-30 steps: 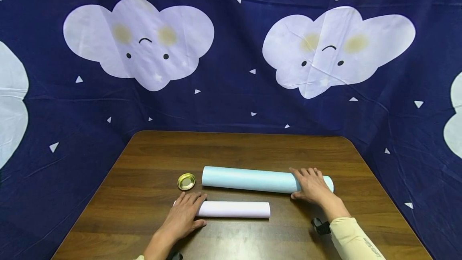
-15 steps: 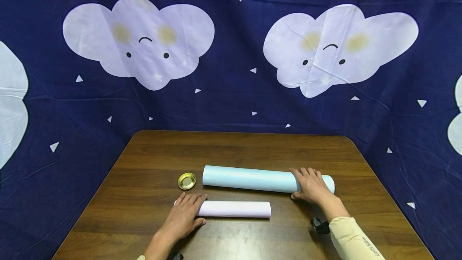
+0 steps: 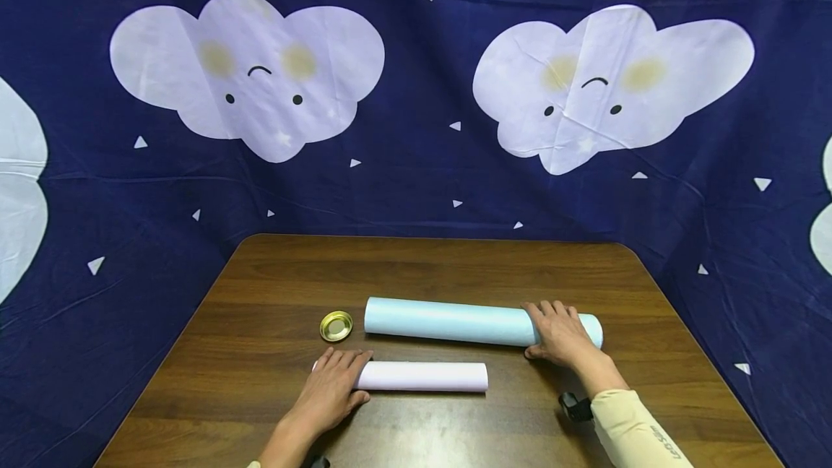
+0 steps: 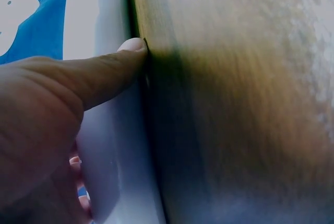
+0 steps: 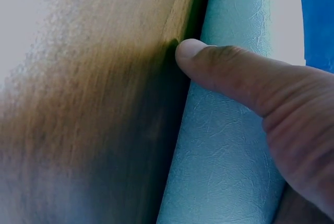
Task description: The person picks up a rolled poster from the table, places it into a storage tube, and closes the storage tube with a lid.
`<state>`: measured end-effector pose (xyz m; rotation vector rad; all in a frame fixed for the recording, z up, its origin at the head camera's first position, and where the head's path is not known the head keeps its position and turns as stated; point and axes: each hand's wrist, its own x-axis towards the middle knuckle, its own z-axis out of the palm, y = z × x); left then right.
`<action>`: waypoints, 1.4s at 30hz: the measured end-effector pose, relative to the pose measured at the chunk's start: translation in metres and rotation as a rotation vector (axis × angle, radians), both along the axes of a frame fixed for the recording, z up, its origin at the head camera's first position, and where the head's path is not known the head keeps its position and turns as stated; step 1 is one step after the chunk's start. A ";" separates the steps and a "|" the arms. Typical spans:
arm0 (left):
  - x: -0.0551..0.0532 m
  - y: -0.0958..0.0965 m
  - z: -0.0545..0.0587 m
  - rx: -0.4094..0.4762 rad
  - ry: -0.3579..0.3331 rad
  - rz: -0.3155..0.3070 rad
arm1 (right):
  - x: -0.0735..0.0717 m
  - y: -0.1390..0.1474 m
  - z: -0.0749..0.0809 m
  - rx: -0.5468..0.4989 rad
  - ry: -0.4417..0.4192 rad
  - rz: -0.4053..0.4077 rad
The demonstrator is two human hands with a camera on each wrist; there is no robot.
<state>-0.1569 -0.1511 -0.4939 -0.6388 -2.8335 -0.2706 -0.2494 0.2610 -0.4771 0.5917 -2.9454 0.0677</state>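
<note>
White roll (image 3: 425,377) near, long axis left to right; left hand (image 3: 330,386) curled round its left end. Blue roll (image 3: 448,322) farther, right end angled slightly nearer; right hand (image 3: 559,334) clasped there.

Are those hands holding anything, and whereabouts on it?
Yes. The left hand grips the white roll near its left end; the right hand grips the light blue roll near its right end.

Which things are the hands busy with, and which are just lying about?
Seem part of the job:
white roll, gripped by the left hand
blue roll, gripped by the right hand

Seem just there:
gold lid, touched by neither hand
curtain, hanging behind the table
</note>
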 end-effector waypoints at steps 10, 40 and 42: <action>-0.001 0.000 -0.003 -0.009 0.041 -0.004 | -0.002 0.001 -0.004 0.013 0.018 -0.001; 0.004 -0.003 0.000 -0.023 0.088 0.016 | 0.000 0.001 -0.005 0.005 0.037 0.015; 0.005 -0.004 0.000 -0.026 0.102 0.015 | 0.000 0.001 -0.005 0.001 0.039 0.014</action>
